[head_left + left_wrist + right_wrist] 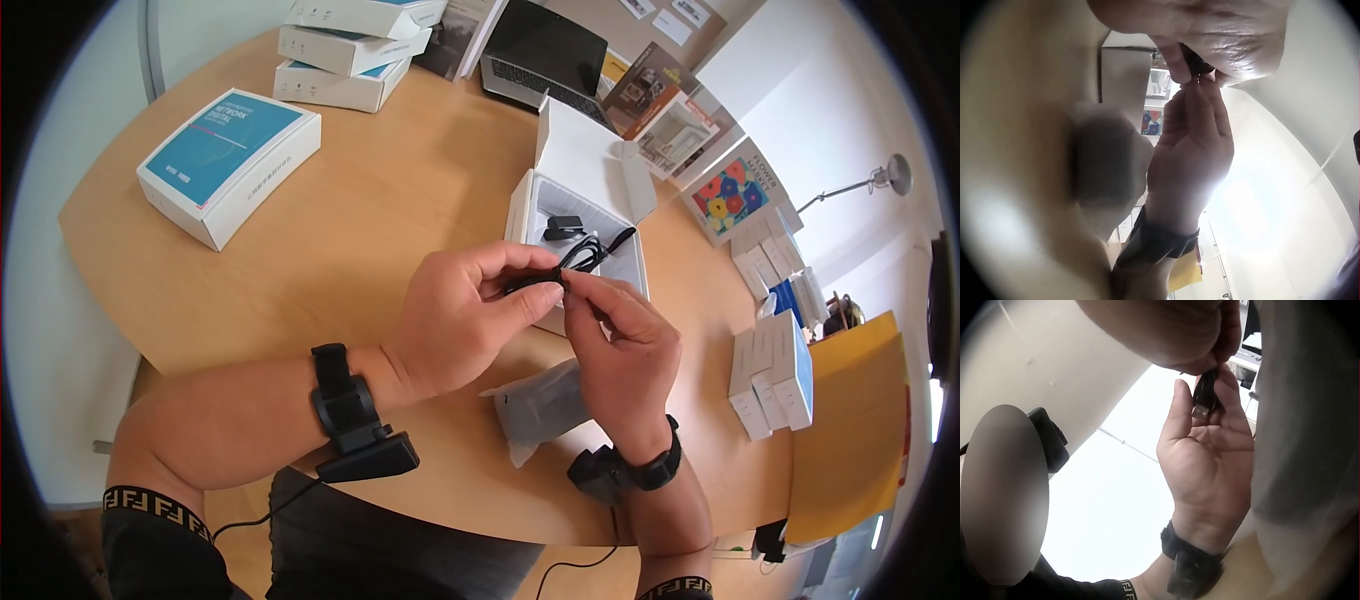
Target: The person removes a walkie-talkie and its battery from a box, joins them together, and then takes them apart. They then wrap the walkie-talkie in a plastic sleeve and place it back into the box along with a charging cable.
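Observation:
Both hands meet over the open white box [590,150], around a coiled black USB cable [583,258]. My left hand [455,315] holds the bundle between its thumb and fingers. In the right wrist view, the cable's metal USB plug [1200,412] points toward the left palm. With thumb and fingertips, my right hand [625,345] pinches the bundle at its middle; the pinched part is mostly hidden behind the fingers. A small black block [563,226] lies in the box. Under the right hand, a grey item in a clear plastic bag [540,405] lies on the table.
A blue-and-white box [230,160] stands at the left, with a stack of similar boxes [345,55] behind it. An open laptop [545,60] and upright books [680,125] line the back. More white boxes [770,375] stand at the right edge near a yellow sheet [850,420].

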`<state>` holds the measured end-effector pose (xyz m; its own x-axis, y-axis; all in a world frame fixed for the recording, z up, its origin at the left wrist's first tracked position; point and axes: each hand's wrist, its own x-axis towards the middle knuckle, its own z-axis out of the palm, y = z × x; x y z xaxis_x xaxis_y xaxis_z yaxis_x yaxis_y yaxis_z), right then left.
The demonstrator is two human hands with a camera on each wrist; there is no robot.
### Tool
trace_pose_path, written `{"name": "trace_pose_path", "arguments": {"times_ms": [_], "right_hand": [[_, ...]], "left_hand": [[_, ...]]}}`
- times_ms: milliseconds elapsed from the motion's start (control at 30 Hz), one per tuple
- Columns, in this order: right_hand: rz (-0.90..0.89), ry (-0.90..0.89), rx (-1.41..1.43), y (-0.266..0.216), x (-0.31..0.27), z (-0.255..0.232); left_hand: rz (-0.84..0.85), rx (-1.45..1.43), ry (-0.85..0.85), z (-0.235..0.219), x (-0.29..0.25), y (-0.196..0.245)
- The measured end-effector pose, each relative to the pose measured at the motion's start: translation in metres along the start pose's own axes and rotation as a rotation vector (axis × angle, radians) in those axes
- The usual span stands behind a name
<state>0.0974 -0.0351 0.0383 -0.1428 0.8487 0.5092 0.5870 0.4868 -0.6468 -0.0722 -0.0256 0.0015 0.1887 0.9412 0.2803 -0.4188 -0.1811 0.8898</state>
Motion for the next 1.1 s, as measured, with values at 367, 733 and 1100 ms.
{"name": "trace_pose_path", "arguments": {"times_ms": [367, 733, 1100], "right_hand": [[-0.217, -0.026, -0.006, 0.006, 0.003, -0.006], [-0.133, 0.034, 0.055, 0.008, 0.004, -0.002], [-0.128, -0.006, 0.038, 0.009, 0.006, -0.009]], "left_hand": [[-0.214, -0.172, -0.172, -0.006, 0.006, 0.0], [-0.233, -0.348, -0.107, -0.002, 0.007, -0.005], [-0.32, -0.428, -0.167, -0.007, 0.007, -0.001]]}}
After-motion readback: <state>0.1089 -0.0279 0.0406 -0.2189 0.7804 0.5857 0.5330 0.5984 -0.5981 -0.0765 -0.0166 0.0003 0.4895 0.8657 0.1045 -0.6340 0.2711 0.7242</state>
